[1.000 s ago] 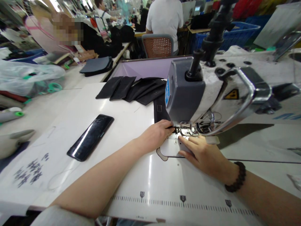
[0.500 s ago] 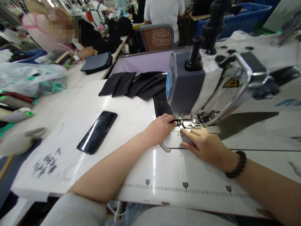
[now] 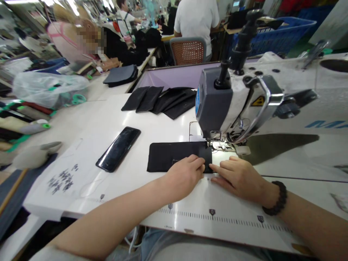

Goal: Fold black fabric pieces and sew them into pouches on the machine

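Observation:
A black rectangular fabric piece [image 3: 161,156] lies flat on the sewing machine table, its long side running left to right. Its upper right corner sits at the presser foot of the sewing machine [image 3: 214,103]. My left hand [image 3: 185,174] is closed on the piece near its right end, fingers bent together and covering part of a small stitched mark. Just right of it, my right hand [image 3: 240,177] rests with fingers stretched out and apart, the index fingertip at the fabric's right edge. A dark beaded bracelet [image 3: 276,198] circles the right wrist.
Several black fabric pieces [image 3: 163,101] lie overlapped behind the work. A phone [image 3: 119,148] is on the table to the left, near thread cones [image 3: 32,125] and a plastic bag [image 3: 51,87]. Co-workers sit beyond, one by a brown-backed chair [image 3: 188,51].
The black fabric piece has turned from pointing away behind the machine head to lying crosswise left of the foot. My left hand has come nearer to me with it; the right stays close by.

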The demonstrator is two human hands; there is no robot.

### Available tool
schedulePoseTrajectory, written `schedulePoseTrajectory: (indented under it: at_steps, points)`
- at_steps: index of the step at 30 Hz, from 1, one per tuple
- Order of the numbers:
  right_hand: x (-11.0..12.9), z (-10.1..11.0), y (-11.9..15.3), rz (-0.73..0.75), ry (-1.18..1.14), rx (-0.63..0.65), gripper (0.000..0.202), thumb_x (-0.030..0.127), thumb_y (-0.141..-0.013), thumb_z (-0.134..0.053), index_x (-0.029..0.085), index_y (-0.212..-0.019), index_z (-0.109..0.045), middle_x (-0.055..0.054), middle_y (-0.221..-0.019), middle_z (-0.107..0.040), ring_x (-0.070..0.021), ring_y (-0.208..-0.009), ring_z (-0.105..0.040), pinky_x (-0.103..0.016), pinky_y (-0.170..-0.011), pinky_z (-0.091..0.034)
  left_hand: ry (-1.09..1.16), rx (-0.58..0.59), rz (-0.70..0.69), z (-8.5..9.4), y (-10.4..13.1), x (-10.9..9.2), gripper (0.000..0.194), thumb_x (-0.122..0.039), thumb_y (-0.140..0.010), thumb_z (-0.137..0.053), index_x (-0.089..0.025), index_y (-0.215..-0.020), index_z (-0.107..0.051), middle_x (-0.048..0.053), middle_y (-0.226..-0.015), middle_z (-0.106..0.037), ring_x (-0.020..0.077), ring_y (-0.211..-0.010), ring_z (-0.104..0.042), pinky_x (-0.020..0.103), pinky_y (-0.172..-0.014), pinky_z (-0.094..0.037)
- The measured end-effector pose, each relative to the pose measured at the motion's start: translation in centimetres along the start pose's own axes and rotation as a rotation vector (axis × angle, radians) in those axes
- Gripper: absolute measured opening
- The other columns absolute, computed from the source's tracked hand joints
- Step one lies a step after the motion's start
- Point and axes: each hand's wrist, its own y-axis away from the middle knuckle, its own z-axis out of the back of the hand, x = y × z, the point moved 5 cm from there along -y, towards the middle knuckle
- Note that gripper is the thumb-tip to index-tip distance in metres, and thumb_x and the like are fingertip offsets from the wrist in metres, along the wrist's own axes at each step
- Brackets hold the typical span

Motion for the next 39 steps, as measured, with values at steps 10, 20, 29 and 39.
schedulePoseTrajectory:
  at_steps: [10, 20, 29, 39]
  points:
    - [1.0, 0.5, -0.1, 0.063, 0.017, -0.057, 0.031, 0.029, -0.088, -0.039, 0.01, -0.084, -0.063, -0.002, -0.057, -0.053, -0.0116, -0.053, -0.045, -0.028, -0.054, -0.032, 0.111, -0.038, -0.051, -0.1, 0.2, -0.2, 0.023, -0.014, -0.087, -0.038, -0.005, -0.098, -0.055, 0.012, -0.105, -0.056, 0.0199, -0.098, -0.051, 0.03, -0.084, -0.045]
    - [-0.4, -0.5, -0.2, -0.085, 0.075, 0.032, 0.035, 0.035, -0.087, -0.039, 0.01, -0.097, -0.062, -0.004, -0.063, -0.056, -0.0138, -0.056, -0.048, -0.029, -0.057, -0.035, 0.055, -0.058, -0.033, -0.1, -0.8, 1.4, 0.024, -0.013, -0.085, -0.042, -0.005, -0.103, -0.055, 0.011, -0.11, -0.056, 0.0183, -0.103, -0.049, 0.027, -0.091, -0.042]
    - [-1.6, -1.2, -0.5, -0.232, 0.134, 0.086, 0.04, 0.039, -0.085, -0.041, 0.011, -0.11, -0.056, -0.009, -0.083, -0.063, -0.0197, -0.072, -0.054, -0.031, -0.063, -0.039, 0.135, -0.053, 0.043, -0.4, -2.7, 4.3, 0.02, -0.014, -0.085, -0.045, -0.008, -0.099, -0.057, 0.01, -0.107, -0.055, 0.0188, -0.103, -0.048, 0.029, -0.088, -0.044]
    - [-1.6, -1.3, -0.2, -0.244, 0.103, 0.075, 0.041, 0.04, -0.086, -0.04, 0.012, -0.111, -0.055, -0.008, -0.082, -0.063, -0.0188, -0.07, -0.055, -0.031, -0.065, -0.041, 0.118, -0.144, 0.098, -1.0, -3.7, 5.8, 0.021, -0.014, -0.087, -0.04, -0.009, -0.1, -0.056, 0.008, -0.101, -0.057, 0.0174, -0.098, -0.051, 0.028, -0.086, -0.044]
